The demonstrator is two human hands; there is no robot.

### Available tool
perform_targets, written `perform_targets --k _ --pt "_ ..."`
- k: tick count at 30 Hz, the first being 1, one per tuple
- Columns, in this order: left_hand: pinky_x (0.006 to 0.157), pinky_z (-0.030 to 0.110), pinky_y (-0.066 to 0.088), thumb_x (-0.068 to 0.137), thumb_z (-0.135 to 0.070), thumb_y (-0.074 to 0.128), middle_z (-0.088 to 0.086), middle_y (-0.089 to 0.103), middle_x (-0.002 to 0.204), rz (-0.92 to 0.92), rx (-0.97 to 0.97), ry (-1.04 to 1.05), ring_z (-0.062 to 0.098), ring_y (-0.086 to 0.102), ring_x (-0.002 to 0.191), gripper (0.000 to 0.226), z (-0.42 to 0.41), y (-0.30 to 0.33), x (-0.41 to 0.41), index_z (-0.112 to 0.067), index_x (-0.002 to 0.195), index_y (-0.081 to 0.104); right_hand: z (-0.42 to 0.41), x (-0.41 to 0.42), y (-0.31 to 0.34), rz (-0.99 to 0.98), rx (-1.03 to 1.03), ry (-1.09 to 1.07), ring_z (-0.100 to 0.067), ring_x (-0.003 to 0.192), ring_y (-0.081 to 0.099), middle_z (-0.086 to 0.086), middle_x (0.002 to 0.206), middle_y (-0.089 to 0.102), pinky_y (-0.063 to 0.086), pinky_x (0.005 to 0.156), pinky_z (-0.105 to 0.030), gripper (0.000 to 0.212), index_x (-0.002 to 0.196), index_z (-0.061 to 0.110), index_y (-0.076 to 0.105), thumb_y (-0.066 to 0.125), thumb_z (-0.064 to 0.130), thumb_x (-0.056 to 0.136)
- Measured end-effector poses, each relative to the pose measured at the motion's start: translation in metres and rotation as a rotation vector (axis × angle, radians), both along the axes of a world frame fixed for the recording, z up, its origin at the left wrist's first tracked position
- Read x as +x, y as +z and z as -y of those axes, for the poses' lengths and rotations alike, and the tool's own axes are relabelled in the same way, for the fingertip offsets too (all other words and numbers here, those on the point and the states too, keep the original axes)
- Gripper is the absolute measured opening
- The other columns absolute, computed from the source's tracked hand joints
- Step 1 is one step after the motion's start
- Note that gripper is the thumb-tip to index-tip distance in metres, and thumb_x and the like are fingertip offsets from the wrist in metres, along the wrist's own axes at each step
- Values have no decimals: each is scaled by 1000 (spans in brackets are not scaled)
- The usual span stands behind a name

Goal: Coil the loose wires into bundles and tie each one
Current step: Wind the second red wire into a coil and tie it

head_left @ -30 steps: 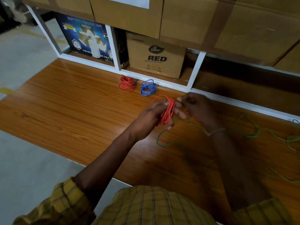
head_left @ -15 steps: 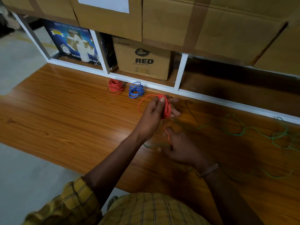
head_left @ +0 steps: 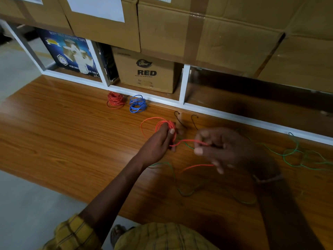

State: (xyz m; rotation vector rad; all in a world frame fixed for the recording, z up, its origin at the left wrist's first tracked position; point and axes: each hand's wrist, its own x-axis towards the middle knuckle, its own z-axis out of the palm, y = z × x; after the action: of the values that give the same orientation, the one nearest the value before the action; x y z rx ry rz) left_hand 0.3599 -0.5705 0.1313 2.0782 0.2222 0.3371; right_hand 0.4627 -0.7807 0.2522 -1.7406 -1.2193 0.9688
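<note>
Two hands are raised over the wooden bench. An orange coil is gripped by the curled fingers of the left hand; its loose tail is pinched by the right hand. Two finished bundles, one orange and one blue, are laid near the shelf frame. One cardboard box is held in a compartment. Green wire is spread loose at the right.

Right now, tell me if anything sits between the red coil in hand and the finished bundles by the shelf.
Nothing visible does. The left hand holds the red coil, the right hand pinches its loose end. The table between the coil and the red bundle and blue bundle shows only bare wood. Two black ties lie off to the right.
</note>
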Motion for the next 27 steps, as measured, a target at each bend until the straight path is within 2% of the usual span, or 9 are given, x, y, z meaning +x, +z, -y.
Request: perform_targets --k 3,7,12,16,18,21,23,25,27 --pt "77 29 49 116 -19 34 0 73 84 -38 -207 -115 22 64 71 32 6 10 -10 5 128 51 8 19 10 -100 162 -46 -21 43 47 -1 60 53 38 42 -23 22 104 6 66 58 26 99" --pt "78 30 50 115 -11 31 18 71 126 -49 -410 -276 26 59 70 34 19 27 -20 9 137 47 -4 46 5 -266 372 -251 -12 43 32 2 58 43 30 40 -22 28 103 1 64 53 27 102" --pt "71 24 43 113 -7 26 32 64 129 10 -588 -345 26 54 65 38 29 35 -22 9 143 45 -32 81 -30 -98 321 -505 -8 46 28 2 62 41 25 40 -19 26 98 10 68 51 28 107" --pt "66 55 20 114 -14 31 34 63 130 59 -646 -347 28 53 66 41 32 44 -18 6 146 46 -50 80 -68 -12 197 -580 1 50 46 10 62 58 35 48 -18 19 85 21 70 66 33 99" --pt "64 58 13 112 -17 32 33 62 129 88 -660 -327 27 53 66 44 32 49 -15 8 145 46 -50 72 -86 -39 146 -565 -7 65 59 3 78 71 42 58 -25 23 92 14 71 72 37 92" --pt "64 46 26 112 -16 32 31 63 128 142 -746 -285 23 56 68 43 31 54 -10 9 145 46 -47 47 -109 -88 47 -457 -22 84 66 -15 102 75 48 70 -32 26 115 17 72 64 35 98" --pt "62 32 45 113 -13 31 19 66 135 171 -834 -249 20 64 74 42 28 56 -6 8 147 43 -46 23 -117 -67 -56 -419 -14 66 57 -9 87 68 43 57 -28 21 108 23 73 55 34 104" --pt "64 35 52 113 -13 31 16 59 148 198 -840 -212 20 68 86 42 23 55 -1 9 147 40 -45 -1 -121 -75 -118 -306 -9 51 46 -5 72 55 39 45 -27 31 97 18 72 50 38 107" --pt "82 36 56 114 -13 32 18 59 149 215 -751 -103 22 69 93 35 16 52 6 4 140 50 -41 -20 -116 -53 -191 -163 -12 42 45 -4 66 55 38 39 -24 27 100 15 69 50 32 108"
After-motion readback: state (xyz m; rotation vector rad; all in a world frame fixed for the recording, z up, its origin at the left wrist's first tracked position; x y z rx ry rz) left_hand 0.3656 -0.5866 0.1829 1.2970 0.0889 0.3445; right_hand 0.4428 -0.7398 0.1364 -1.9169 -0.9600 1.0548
